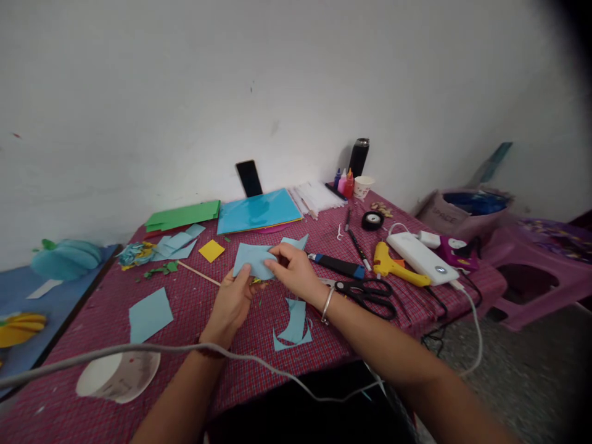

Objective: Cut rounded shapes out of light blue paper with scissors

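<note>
Both my hands hold a light blue paper piece (252,259) just above the red checked table (194,308). My left hand (234,302) pinches its lower edge from below. My right hand (296,271), with a bangle on the wrist, grips its right side with fingers closed. Light blue paper offcuts (293,327) lie on the cloth just under my right wrist. A thin wooden stick (198,272) lies to the left of my hands.
Black scissors (367,293), a blue-black cutter (337,266), a yellow glue gun (393,265) and a white power bank (419,256) lie to the right. Green (185,214) and blue (259,211) paper stacks, a phone (248,177), paint bottles and a flask stand by the wall. A white cable (259,364) crosses the front.
</note>
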Motion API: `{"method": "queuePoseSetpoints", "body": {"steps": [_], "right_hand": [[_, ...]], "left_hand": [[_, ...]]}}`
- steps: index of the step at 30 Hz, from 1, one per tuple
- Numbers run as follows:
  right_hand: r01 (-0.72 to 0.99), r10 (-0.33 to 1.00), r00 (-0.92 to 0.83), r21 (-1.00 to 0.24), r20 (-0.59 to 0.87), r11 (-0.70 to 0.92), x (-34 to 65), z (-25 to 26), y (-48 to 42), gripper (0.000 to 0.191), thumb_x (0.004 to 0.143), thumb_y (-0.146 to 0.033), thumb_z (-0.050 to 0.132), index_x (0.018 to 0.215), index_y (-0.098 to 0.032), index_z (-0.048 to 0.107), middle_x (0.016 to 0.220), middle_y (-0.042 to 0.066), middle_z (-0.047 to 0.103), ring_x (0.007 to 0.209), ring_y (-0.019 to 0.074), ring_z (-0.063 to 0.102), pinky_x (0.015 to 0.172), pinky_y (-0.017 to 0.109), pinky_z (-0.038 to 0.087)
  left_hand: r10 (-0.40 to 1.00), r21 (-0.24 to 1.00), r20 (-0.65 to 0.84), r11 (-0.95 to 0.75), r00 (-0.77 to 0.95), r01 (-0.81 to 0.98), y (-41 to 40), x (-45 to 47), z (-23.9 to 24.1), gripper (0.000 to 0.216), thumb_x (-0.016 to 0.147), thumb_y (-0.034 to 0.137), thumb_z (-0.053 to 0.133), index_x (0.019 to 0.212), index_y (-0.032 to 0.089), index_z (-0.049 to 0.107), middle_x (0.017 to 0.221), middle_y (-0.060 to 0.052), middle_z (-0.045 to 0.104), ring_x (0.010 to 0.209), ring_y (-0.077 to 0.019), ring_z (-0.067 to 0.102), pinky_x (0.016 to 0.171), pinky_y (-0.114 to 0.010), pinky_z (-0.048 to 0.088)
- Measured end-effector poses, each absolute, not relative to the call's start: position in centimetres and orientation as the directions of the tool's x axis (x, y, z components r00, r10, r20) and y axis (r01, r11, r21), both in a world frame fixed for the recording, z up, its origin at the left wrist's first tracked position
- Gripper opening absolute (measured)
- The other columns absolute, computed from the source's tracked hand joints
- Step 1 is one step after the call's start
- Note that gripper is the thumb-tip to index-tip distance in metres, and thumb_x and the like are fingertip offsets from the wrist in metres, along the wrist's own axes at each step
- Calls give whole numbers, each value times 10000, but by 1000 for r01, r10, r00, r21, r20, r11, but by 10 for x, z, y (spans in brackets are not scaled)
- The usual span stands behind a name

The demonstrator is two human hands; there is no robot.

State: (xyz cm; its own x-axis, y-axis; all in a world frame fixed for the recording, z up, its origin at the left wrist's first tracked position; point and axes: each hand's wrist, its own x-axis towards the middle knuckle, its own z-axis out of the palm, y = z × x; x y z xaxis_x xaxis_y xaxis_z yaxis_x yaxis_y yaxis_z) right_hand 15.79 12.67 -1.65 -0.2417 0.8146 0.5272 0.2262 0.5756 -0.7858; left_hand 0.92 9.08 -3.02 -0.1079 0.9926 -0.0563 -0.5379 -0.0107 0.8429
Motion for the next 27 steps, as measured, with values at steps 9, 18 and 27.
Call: {"method": "queuePoseSetpoints", "body": {"steps": [9,18,27], "right_hand": [[197,831,-211,-810,515,552,158,-19,128,202,850,-258,565,666,-182,528,637,-25,499,614,123,460,585,240,332],[223,832,-209,-804,513,551,157,-22,132,173,845,-240,570,686,-173,562,642,-27,520,620,117,476,593,235,344],[270,771,-222,-723,596,636,168,-16,136,58,782,-221,652,751,-177,632,968,54,581,957,191,530,861,330,384]], "left_hand": [[991,839,-62,-11,-115,-544,89,13,-29,207,649,251,799,800,158,691,760,3,730,629,-100,651,635,-211,560],[989,815,-53,-38,-139,-579,92,14,-32,176,665,214,778,807,146,699,849,-23,743,767,-130,678,797,-281,555],[996,886,-25,-18,-86,-463,92,11,-35,229,715,251,743,912,139,701,967,-74,737,916,-203,676,841,-337,551]]}}
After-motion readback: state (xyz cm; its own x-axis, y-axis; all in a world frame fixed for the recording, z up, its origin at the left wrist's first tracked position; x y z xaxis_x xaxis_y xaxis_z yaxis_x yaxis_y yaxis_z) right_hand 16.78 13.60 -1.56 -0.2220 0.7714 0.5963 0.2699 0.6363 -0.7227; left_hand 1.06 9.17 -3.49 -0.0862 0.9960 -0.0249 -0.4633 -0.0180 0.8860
